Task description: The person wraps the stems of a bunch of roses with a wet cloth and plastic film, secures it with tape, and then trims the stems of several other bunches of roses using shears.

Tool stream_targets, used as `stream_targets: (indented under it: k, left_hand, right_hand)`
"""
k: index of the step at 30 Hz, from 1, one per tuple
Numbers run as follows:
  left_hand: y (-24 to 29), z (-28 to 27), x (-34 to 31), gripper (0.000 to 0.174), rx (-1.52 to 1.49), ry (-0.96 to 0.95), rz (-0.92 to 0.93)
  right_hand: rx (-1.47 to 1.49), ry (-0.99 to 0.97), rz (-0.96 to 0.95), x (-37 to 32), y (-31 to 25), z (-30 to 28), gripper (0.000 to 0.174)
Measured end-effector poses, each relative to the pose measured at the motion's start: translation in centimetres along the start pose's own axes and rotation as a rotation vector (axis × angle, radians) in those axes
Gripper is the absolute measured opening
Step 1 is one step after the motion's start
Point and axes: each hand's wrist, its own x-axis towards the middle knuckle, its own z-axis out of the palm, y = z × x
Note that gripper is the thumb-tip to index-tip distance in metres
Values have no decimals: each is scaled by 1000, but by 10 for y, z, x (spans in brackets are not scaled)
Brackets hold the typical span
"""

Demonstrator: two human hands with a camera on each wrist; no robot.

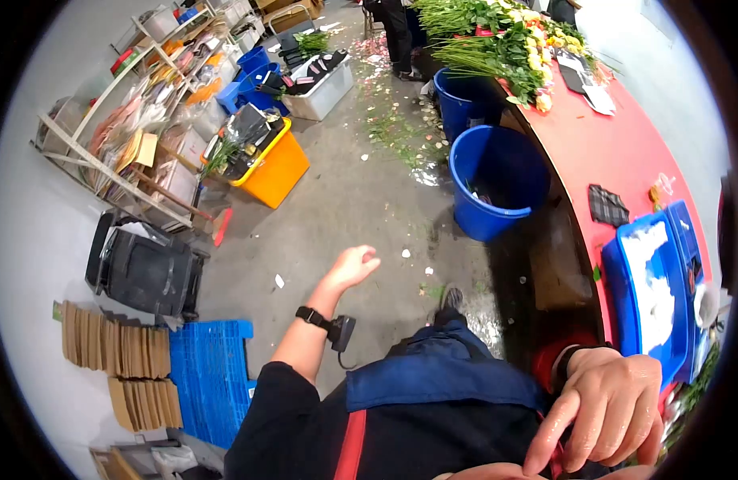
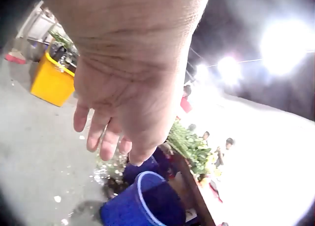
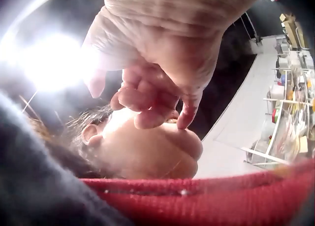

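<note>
My left hand (image 1: 354, 266) hangs over the floor, its fingers loosely bent and nothing in it. The left wrist view shows the palm of that hand (image 2: 128, 95) with relaxed fingers pointing down. My right hand (image 1: 613, 408) is raised close to the body, beside the red-topped table (image 1: 577, 144). Seen from the right wrist, the hand (image 3: 157, 73) has loosely curled fingers, with fingertips right at the person's chin (image 3: 162, 142). Nothing shows between those fingers. Closest to the right hand on the table is a blue plastic bin (image 1: 625, 308) with white material inside.
Two blue barrels (image 1: 473, 204) stand along the table. Flower bunches (image 1: 505, 52) and a dark checked cloth (image 1: 607, 205) lie on it. A yellow bin (image 1: 277, 172), black wheeled bin (image 1: 149, 268), blue pallet (image 1: 213, 376) and loaded shelves (image 1: 113, 112) line the left. Petals litter the floor.
</note>
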Motion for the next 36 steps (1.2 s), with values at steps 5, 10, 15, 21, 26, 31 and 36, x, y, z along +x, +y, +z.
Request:
stream_targets:
  k: [5, 10, 15, 21, 26, 31, 36]
  left_hand:
    - [-25, -11, 147, 41, 7, -38, 77]
    - [-186, -22, 143, 38, 425, -334, -369]
    - [-281, -57, 80, 29, 517, -598, -529]
    - [-232, -157, 289, 35, 75, -463, -852]
    - [-307, -234, 584, 40, 375, -315, -488]
    - [-197, -313, 855, 39, 285, -69, 8]
    - [-30, -300, 1027, 26, -2, -171, 376]
  right_hand:
    - [-15, -17, -43, -21, -4, -163, 35]
    - [116, 36, -73, -15, -18, -336, 30]
    - [58, -51, -45, 11, -12, -492, 34]
    - [16, -40, -45, 10, 35, -660, 32]
    - [-101, 177, 3, 32, 61, -787, 29]
    - [-230, 265, 89, 50, 52, -868, 28]
    - [-297, 327, 120, 10, 26, -926, 22]
